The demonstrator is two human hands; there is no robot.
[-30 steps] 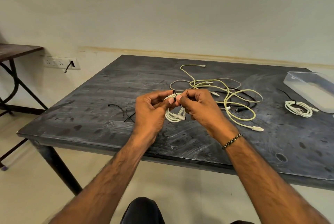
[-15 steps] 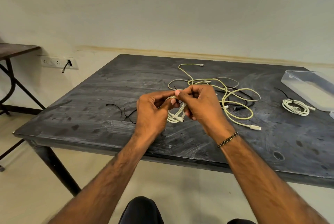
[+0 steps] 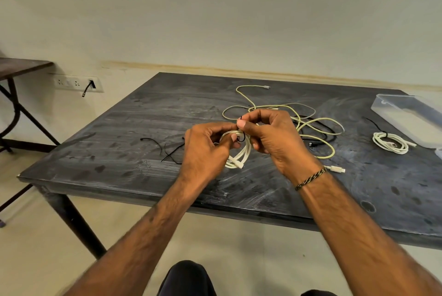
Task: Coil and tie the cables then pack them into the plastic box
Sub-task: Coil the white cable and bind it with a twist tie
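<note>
A coiled white cable (image 3: 242, 155) hangs between my two hands above the dark table (image 3: 134, 142). My left hand (image 3: 205, 152) grips the top of the coil. My right hand (image 3: 270, 135) pinches a thin black tie (image 3: 241, 137) that loops round the coil's top. Behind my hands lies a loose tangle of yellowish and black cables (image 3: 311, 126). A second white cable (image 3: 391, 142), coiled and bound with a black tie, lies at the right. The clear plastic box (image 3: 406, 114) stands open at the table's right edge.
Spare black ties (image 3: 167, 150) lie on the table left of my hands. A white plug (image 3: 337, 169) of a loose cable lies by my right wrist. A wall socket strip (image 3: 76, 83) and a brown side table (image 3: 21, 68) are at the left.
My right hand has lifted a little, pulling the black tie's end up above the coil. The left hand has kept its hold on the coil.
</note>
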